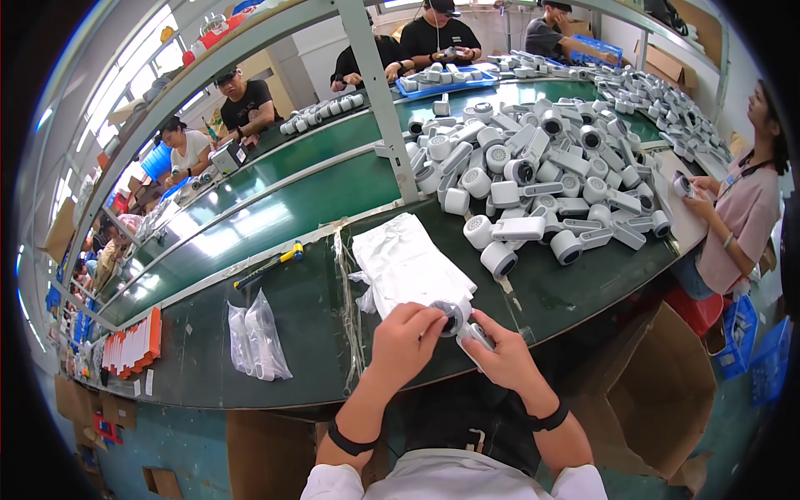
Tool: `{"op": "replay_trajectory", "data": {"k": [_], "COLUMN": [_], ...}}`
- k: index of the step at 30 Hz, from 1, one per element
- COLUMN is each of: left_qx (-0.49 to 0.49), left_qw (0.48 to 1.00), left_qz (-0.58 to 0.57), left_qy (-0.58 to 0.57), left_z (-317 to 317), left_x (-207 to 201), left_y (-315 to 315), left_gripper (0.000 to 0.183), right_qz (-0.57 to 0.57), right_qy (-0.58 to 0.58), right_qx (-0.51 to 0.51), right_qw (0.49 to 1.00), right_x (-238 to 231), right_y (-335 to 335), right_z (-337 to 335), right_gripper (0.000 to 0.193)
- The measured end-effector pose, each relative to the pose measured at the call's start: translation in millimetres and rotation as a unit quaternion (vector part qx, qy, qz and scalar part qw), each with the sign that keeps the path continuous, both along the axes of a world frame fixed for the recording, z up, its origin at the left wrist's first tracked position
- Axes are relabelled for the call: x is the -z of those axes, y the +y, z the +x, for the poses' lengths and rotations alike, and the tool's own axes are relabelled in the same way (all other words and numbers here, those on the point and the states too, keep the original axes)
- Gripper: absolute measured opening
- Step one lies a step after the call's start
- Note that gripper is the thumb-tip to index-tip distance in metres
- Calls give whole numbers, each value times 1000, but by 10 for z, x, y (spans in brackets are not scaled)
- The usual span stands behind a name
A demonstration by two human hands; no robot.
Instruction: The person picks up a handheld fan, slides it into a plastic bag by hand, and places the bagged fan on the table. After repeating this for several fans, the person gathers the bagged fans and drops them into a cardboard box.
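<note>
Between my hands, at the near edge of the bench, is a white handheld fan with a round, dark-faced head. My left hand has its thumb and fingers closed on the rim of the head. The handle is wrapped by my right hand, which hides part of it. Just beyond lies a stack of white plastic bags. A large heap of similar white and grey fans covers the bench to the far right.
Left on the dark green bench are a yellow-and-black screwdriver, clear bags with white parts and orange-and-white boxes. A metal post rises beyond the bags. An open carton stands below right. Co-workers sit across; another person stands at right.
</note>
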State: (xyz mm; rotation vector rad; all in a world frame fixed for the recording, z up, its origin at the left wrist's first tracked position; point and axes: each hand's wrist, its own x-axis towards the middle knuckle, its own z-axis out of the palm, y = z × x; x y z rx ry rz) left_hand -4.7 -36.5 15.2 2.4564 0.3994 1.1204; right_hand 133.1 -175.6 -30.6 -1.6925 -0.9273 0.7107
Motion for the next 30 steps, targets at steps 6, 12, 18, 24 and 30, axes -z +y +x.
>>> {"op": "replay_trajectory", "data": {"k": [6,12,18,24,30], "left_qx": [109,236,166,181,146], "left_qw": [991,966,922,627,644], "left_qz": [75,-104,-341,-744,-729], "left_qy": [30,9,-82,-147,-180], "left_z": [44,-46,-279,-66,-199], "left_x": [110,180,292,530,532], "left_y": [-265,-503,-356,-451,-398], "left_gripper": [13,16,21,49,42], "right_qz": [-2,151,215,304,227], "right_qy": [-54,-62,123,209,-322], "right_qx": [38,107,59,21,108], "right_qw": [998,981,967,929,913], "right_x": [-112,83,-29,-20,-188], "right_y": [61,178,204,285,342], "right_z": [-99,-77,-144,-408,-379], "right_gripper": [78,68,39,43,25]}}
